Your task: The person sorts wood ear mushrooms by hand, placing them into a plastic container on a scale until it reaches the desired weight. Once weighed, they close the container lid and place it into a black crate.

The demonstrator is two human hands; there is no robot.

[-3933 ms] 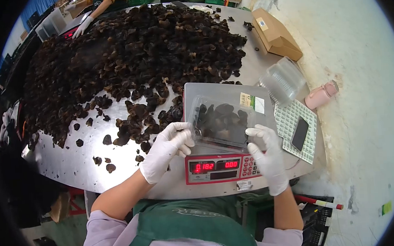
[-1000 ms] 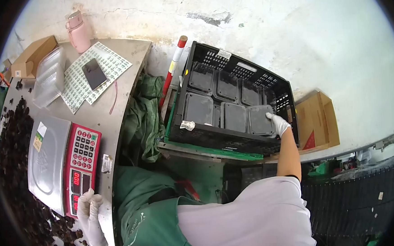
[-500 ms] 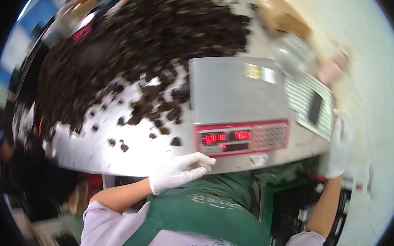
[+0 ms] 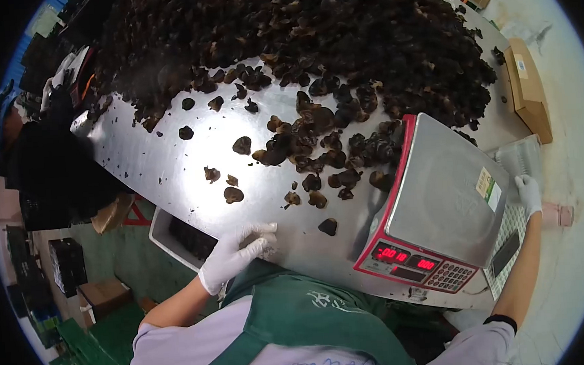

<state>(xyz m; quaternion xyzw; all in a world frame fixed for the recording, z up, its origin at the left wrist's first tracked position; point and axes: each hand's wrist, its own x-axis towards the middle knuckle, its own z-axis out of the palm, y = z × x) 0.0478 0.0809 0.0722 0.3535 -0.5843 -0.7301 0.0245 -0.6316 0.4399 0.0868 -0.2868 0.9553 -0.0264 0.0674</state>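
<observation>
My left hand (image 4: 238, 256), in a white glove, hovers at the near edge of the metal table (image 4: 172, 183); its fingers are partly bent and apart, with nothing clearly held. On the far right, my gloved right hand (image 4: 529, 196) has its fingers closed at the near edge of a clear plastic container (image 4: 522, 155). Between the hands stands a scale (image 4: 443, 190) with a bare grey pan and lit red digits. Dark brown wood ear mushrooms (image 4: 282, 29) form a large heap across the back, and loose pieces (image 4: 242, 145) lie in front of it.
A cardboard box (image 4: 528, 91) stands by the right wall. Below my right forearm, a dark phone (image 4: 507, 253) lies on a pale patterned sheet (image 4: 513, 220), near a pink object (image 4: 559, 215). A white bin (image 4: 165, 240) sits under the table's near edge. Cartons (image 4: 104, 298) stand lower left.
My view has turned, so the scale now appears tilted and farther right. My right hand has moved forward from beside the patterned sheet to the clear container. My left hand stays near the edge.
</observation>
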